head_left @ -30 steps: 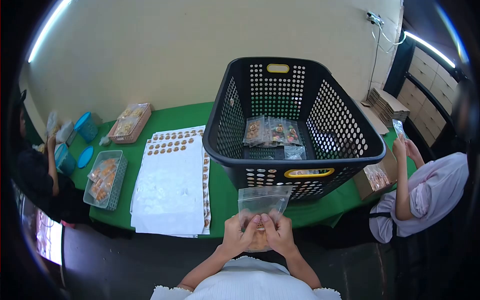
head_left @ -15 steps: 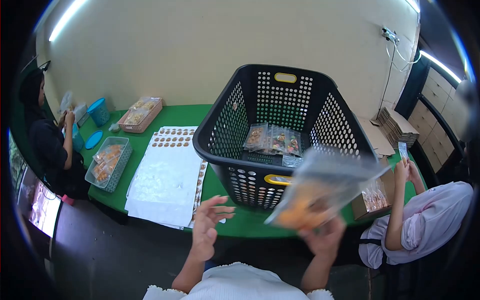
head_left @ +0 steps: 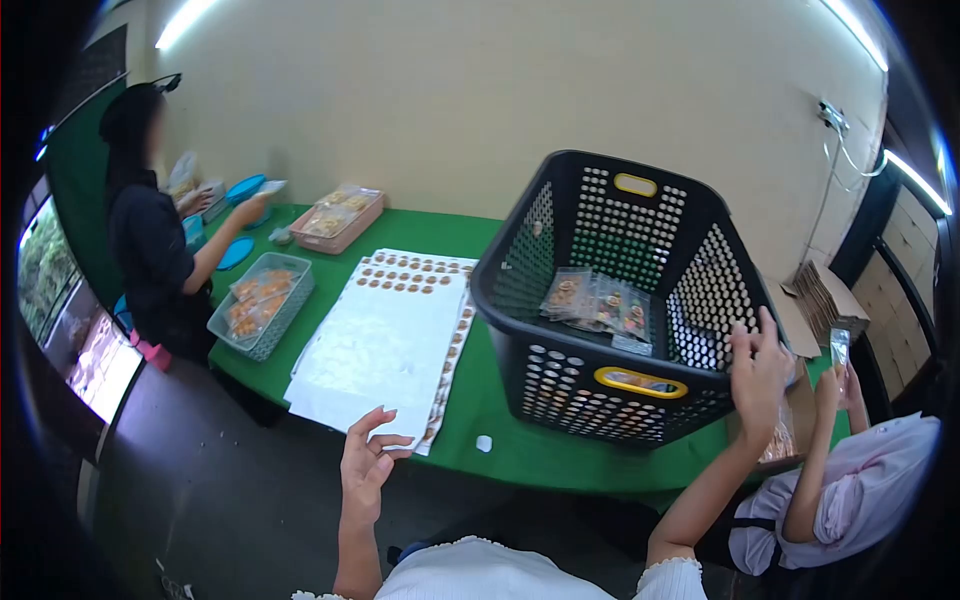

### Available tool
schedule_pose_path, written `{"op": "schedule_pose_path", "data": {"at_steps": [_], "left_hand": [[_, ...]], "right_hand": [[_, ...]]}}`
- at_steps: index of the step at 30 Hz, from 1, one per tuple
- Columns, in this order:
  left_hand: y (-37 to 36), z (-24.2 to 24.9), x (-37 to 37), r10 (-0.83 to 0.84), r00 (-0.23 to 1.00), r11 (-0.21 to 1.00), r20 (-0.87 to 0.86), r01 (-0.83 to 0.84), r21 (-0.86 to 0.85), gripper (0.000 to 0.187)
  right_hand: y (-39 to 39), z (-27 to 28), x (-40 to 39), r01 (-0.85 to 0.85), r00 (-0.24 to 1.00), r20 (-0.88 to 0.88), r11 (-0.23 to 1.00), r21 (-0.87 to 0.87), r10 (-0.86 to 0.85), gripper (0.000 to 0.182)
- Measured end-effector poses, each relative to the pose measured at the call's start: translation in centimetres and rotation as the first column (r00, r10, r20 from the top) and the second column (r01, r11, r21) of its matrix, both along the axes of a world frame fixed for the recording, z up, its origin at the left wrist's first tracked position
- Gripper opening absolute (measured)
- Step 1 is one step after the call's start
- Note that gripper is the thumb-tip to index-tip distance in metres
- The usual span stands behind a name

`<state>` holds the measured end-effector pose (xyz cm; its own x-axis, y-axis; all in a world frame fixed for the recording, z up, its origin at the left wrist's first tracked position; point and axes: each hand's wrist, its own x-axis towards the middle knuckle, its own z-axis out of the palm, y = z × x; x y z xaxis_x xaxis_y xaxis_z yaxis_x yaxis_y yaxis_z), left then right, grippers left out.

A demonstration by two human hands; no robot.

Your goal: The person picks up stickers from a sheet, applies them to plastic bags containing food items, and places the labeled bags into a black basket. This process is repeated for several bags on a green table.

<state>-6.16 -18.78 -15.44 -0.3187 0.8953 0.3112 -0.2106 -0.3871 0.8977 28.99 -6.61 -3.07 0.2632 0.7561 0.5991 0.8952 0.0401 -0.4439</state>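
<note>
My right hand [head_left: 758, 375] is at the near right corner of a large black plastic basket [head_left: 545, 335], fingers apart over the rim and no bag showing in them. Several clear packets of snacks [head_left: 600, 302] with round labels lie on the basket floor. My left hand [head_left: 368, 462] hovers by the table's front edge with fingers spread and nothing in them. Just beyond it lie white sheets [head_left: 370, 355] with rows of round brown stickers. A small white scrap [head_left: 484, 443] rests on the green tabletop between my hands.
A grey-green tray [head_left: 262, 340] holds orange snack packets; a pink basket [head_left: 345, 235] behind holds pale ones. A person in black [head_left: 155, 240] stands at the far left holding a packet. At right, another person [head_left: 850, 490] holds a slim pouch beside a carton and stacked cardboard [head_left: 830, 295].
The bag of orange snacks has left my right hand, which has moved right to the basket's corner. My left hand is lower and left in view. The person in black has extended an arm.
</note>
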Motion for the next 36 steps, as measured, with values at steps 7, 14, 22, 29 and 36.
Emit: {"op": "schedule_pose_path", "data": {"at_steps": [7, 14, 22, 29, 36], "left_hand": [[-3.4, -0.6, -6.1, 0.150, 0.989, 0.988, 0.008, -0.150, 0.024, 0.050], [-8.7, -1.1, -13.4, 0.266, 0.964, 0.964, -0.024, -0.266, -0.002, 0.040], [-15.6, -2.1, -21.7, 0.507, 0.862, 0.859, -0.019, -0.507, -0.066, 0.034], [-18.9, -3.0, -25.9, 0.589, 0.808, 0.799, -0.001, -0.582, -0.154, 0.030], [-18.2, -4.5, -28.7, 0.622, 0.783, 0.765, 0.027, -0.600, -0.233, 0.023]], "right_hand": [[-4.4, -1.4, -8.9, -0.292, 0.894, -0.222, 0.882, 0.370, 0.389, 0.028], [-6.9, -8.0, -23.1, -0.669, 0.636, -0.256, 0.685, 0.288, 0.728, 0.011], [-10.3, -16.5, -38.8, -0.855, 0.245, -0.663, 0.480, 0.197, 0.708, 0.006], [-10.9, -18.7, -45.8, -0.899, 0.194, -0.682, 0.405, 0.164, 0.705, 0.006], [-9.6, -18.9, -48.9, -0.909, 0.239, -0.652, 0.402, 0.110, 0.720, 0.006]]}}
